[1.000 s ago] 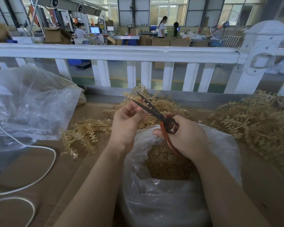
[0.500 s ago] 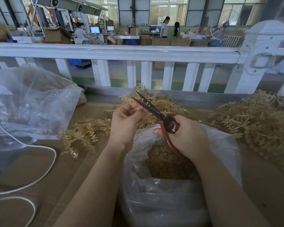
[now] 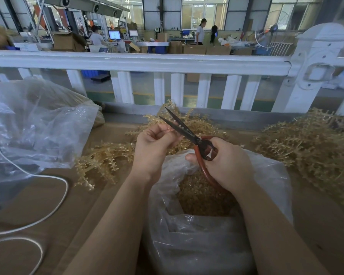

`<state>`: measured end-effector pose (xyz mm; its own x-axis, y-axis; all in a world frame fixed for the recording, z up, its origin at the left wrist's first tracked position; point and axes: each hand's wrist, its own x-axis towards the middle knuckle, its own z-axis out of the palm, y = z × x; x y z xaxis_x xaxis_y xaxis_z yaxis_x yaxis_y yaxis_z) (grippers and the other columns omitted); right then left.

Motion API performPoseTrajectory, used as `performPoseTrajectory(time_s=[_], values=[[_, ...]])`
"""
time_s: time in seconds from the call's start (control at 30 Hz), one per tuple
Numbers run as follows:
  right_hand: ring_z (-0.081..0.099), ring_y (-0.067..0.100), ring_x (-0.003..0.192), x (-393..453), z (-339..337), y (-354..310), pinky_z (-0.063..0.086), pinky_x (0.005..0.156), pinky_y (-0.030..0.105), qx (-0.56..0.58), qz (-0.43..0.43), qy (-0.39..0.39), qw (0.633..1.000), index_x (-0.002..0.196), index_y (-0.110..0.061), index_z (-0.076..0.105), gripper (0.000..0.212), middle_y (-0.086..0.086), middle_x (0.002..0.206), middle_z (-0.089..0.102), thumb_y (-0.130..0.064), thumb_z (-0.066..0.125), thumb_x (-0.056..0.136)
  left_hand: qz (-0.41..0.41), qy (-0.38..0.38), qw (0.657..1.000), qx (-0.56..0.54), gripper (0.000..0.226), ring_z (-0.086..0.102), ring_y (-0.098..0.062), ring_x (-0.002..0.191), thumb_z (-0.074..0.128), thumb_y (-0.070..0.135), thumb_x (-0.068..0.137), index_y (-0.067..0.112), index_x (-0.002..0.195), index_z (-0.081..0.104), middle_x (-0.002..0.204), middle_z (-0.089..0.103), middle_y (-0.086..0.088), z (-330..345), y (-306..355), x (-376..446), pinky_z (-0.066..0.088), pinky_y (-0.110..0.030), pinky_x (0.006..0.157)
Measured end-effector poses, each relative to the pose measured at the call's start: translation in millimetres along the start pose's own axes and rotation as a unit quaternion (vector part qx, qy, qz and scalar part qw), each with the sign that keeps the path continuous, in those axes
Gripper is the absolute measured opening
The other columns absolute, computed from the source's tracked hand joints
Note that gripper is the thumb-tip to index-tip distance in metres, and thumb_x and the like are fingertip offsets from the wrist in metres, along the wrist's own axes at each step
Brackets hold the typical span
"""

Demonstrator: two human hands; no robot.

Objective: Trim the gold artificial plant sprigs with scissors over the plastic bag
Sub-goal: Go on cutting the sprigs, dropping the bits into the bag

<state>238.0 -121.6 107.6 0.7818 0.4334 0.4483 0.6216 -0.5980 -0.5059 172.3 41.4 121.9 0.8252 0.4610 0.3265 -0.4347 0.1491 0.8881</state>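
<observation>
Right hand [image 3: 224, 161] grips red-handled scissors [image 3: 189, 134], blades apart. Left hand [image 3: 157, 145] pinches a thin gold sprig piece [image 3: 170, 131] at the lower blade, above the open plastic bag [image 3: 266, 175] at the table's [image 3: 48, 205] near edge. Loose sprigs [image 3: 306, 147] heaped along the far edge.

A white railing [image 3: 139, 62] runs from 9 to 3 o'clock, its thick post [image 3: 316, 72] at 2. Beyond lie a green floor [image 3: 145, 96], cardboard boxes [image 3: 195, 49], lit monitors [image 3: 114, 34] and bright windows [image 3: 205, 12] at 12.
</observation>
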Motion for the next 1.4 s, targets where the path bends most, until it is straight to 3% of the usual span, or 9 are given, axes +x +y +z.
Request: performPoseTrajectory(time_s=[0.17, 0.23, 0.4, 0.5, 0.6, 0.77, 1.03, 1.27, 1.4], values=[[0.049, -0.013, 0.07, -0.7, 0.2, 0.4, 0.033, 0.057, 0.014, 0.028, 0.011, -0.016, 0.999, 0.08, -0.051, 0.047, 0.05, -0.031, 0.071, 0.054, -0.096, 0.049, 0.059, -0.027, 0.007, 1.0, 0.002, 0.01, 0.06, -0.016, 0.075, 0.055, -0.01, 0.091, -0.01, 0.095, 0.064, 0.081, 0.066, -0.011, -0.2, -1.5, 1.6, 0.053, -0.025, 0.074], [0.052, -0.011, 0.071, -0.6, 0.4, 0.3, 0.034, 0.057, 0.016, 0.033, 0.013, -0.02, 0.999, 0.077, -0.05, 0.049, 0.051, -0.029, 0.072, 0.056, -0.096, 0.048, 0.057, -0.031, 0.009, 0.999, 0.0, 0.015, 0.056, -0.016, 0.071, 0.053, -0.009, 0.092, -0.015, 0.103, 0.061, 0.078, 0.062, -0.011, -0.3, -1.6, 1.8, 0.051, -0.025, 0.072], [0.05, -0.012, 0.071, -0.2, -1.7, -1.5, 0.033, 0.057, 0.016, 0.018, 0.004, -0.017, 1.0, 0.09, -0.048, 0.049, 0.056, -0.028, 0.074, 0.057, -0.095, 0.047, 0.059, -0.02, 0.005, 1.0, -0.002, 0.009, 0.048, -0.024, 0.074, 0.056, -0.008, 0.092, -0.006, 0.096, 0.063, 0.082, 0.055, -0.019, 1.9, 3.0, -0.6, 0.049, -0.025, 0.072], [0.045, -0.01, 0.064, -0.4, -5.3, -4.6, 0.028, 0.056, 0.012, -0.015, -0.006, 0.002, 1.0, 0.099, -0.045, 0.051, 0.063, -0.03, 0.07, 0.048, -0.096, 0.042, 0.062, -0.019, 0.008, 1.0, -0.005, 0.012, 0.057, -0.022, 0.078, 0.058, -0.011, 0.09, -0.002, 0.091, 0.067, 0.088, 0.061, -0.021, 2.9, 3.6, -1.8, 0.053, -0.023, 0.073], [0.049, 0.001, 0.074, 0.2, -6.6, -5.4, 0.027, 0.057, 0.011, -0.038, -0.007, 0.004, 0.999, 0.105, -0.038, 0.057, 0.077, -0.026, 0.08, 0.05, -0.096, 0.035, 0.06, -0.013, 0.002, 1.0, -0.003, 0.018, 0.063, -0.017, 0.077, 0.062, -0.011, 0.088, 0.005, 0.085, 0.072, 0.083, 0.068, -0.014, 2.6, 4.4, -3.6, 0.054, -0.022, 0.072], [0.062, 0.009, 0.082, -0.4, -7.2, -4.2, 0.038, 0.06, 0.023, -0.061, 0.001, 0.018, 0.998, 0.104, -0.032, 0.06, 0.079, -0.02, 0.086, 0.06, -0.095, 0.037, 0.061, -0.013, -0.001, 1.0, -0.007, 0.017, 0.071, -0.014, 0.076, 0.067, -0.01, 0.084, 0.006, 0.087, 0.073, 0.079, 0.075, -0.007, 2.9, 6.6, -5.0, 0.055, -0.021, 0.072], [0.048, 0.002, 0.068, -1.6, -4.7, -3.8, 0.028, 0.057, 0.008, -0.049, -0.012, 0.048, 0.998, 0.101, -0.034, 0.066, 0.079, -0.026, 0.076, 0.052, -0.096, 0.035, 0.063, -0.01, -0.001, 1.0, 0.0, 0.018, 0.071, -0.015, 0.076, 0.067, -0.008, 0.085, 0.009, 0.081, 0.073, 0.081, 0.075, -0.009, 0.6, 8.2, -5.2, 0.055, -0.02, 0.07], [0.051, 0.002, 0.071, -1.5, -5.0, -4.3, 0.036, 0.059, 0.014, -0.026, -0.016, 0.046, 0.998, 0.103, -0.033, 0.07, 0.081, -0.024, 0.079, 0.058, -0.095, 0.038, 0.062, -0.019, 0.005, 1.0, 0.013, 0.016, 0.07, -0.017, 0.074, 0.067, -0.008, 0.084, 0.007, 0.081, 0.07, 0.078, 0.074, -0.007, -2.3, 7.1, -2.5, 0.054, -0.023, 0.069], [0.045, -0.008, 0.061, -0.3, -7.3, -3.7, 0.03, 0.055, 0.01, -0.047, -0.014, 0.03, 0.998, 0.104, -0.038, 0.065, 0.076, -0.033, 0.07, 0.046, -0.096, 0.038, 0.062, -0.001, 0.004, 0.999, 0.053, 0.014, 0.063, -0.029, 0.078, 0.064, -0.013, 0.083, 0.0, 0.085, 0.069, 0.083, 0.071, -0.018, -5.5, 6.4, -1.4, 0.052, -0.031, 0.073]])
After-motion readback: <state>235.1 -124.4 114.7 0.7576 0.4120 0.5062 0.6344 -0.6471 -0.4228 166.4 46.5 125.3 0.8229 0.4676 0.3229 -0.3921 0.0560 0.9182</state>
